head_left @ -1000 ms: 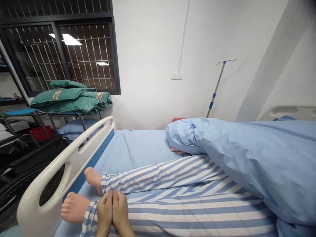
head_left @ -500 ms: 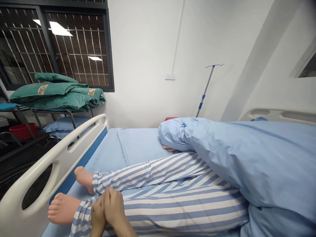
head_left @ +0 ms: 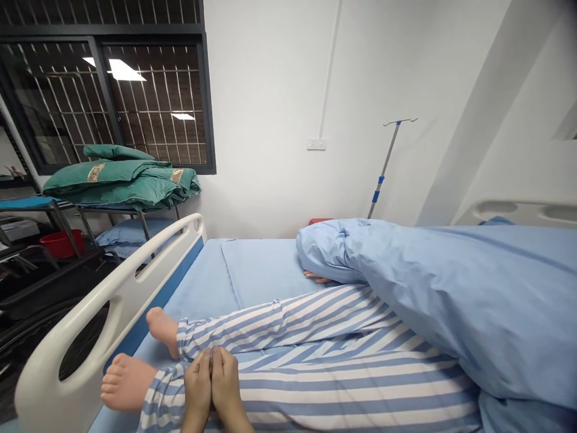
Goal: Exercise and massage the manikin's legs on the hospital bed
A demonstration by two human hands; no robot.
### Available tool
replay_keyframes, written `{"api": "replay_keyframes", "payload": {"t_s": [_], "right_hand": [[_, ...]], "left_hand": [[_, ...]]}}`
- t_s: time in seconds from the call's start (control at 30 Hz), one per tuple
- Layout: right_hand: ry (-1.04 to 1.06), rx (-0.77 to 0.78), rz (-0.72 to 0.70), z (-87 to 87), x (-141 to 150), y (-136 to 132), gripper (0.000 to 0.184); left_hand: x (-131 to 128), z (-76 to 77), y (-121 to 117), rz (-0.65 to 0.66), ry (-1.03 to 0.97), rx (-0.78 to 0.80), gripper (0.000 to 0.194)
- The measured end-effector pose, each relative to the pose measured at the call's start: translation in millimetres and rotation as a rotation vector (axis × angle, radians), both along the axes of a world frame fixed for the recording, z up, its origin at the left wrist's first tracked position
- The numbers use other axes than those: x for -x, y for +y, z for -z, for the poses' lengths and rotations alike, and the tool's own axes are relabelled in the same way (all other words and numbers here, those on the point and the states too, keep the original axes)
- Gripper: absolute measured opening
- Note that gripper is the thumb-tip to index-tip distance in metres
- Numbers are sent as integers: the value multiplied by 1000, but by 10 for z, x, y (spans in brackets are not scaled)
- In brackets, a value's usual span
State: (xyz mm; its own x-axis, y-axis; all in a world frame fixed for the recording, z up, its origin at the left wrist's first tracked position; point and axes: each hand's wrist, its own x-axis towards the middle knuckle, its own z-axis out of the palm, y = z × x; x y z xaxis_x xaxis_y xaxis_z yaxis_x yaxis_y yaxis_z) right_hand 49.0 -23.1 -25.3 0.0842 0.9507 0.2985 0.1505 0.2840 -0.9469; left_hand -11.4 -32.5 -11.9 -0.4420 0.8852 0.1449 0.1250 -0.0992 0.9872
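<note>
A patient manikin lies on the hospital bed in blue-and-white striped pyjamas, its bare rubbery foot [head_left: 126,382] and second foot [head_left: 162,331] pointing towards the side rail. My left hand [head_left: 197,385] and my right hand [head_left: 226,385] rest side by side on the striped trouser leg [head_left: 342,385] just above the ankle, with fingers closed and touching each other. A light blue blanket [head_left: 428,294] covers the manikin's upper body. Only the fingers of its hand [head_left: 316,277] show beneath the blanket's edge.
A white bed side rail [head_left: 108,294] runs along the left. Beyond it stand a barred window [head_left: 108,90], folded green cloths [head_left: 121,183] on a metal rack, a blue pillow [head_left: 128,234] and a red basin [head_left: 61,242]. An IV pole [head_left: 385,165] stands behind the bed.
The view swung left and returned part of the way. My hands, leaning together half a second ago, now lie more upright side by side on the same leg.
</note>
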Motion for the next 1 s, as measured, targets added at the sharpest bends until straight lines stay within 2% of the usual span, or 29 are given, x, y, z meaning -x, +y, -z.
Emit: {"api": "replay_keyframes", "payload": {"t_s": [0.17,0.37,0.47,0.57,0.67,0.8,0.9,1.0], "right_hand": [[17,29,9,-17,6,7,40],[-179,-23,-1,-231,-94,-27,42],[-196,-72,-16,-220,-149,-92,42],[-204,-89,5,-149,-161,-142,41],[-177,-54,18,-100,-162,-136,42],[-60,-42,-8,-70,-203,-68,46],[19,-25,7,-53,-231,-35,46],[58,-14,15,-37,-225,-31,41]], "left_hand": [[60,180,15,60,187,28,48],[86,254,47,67,162,45,57],[78,291,54,37,153,59,52],[61,241,47,13,131,72,44],[10,108,26,61,59,34,38],[-125,-17,5,85,-99,-27,41],[-199,14,20,29,-124,-30,42],[-190,116,49,17,14,18,40]]}}
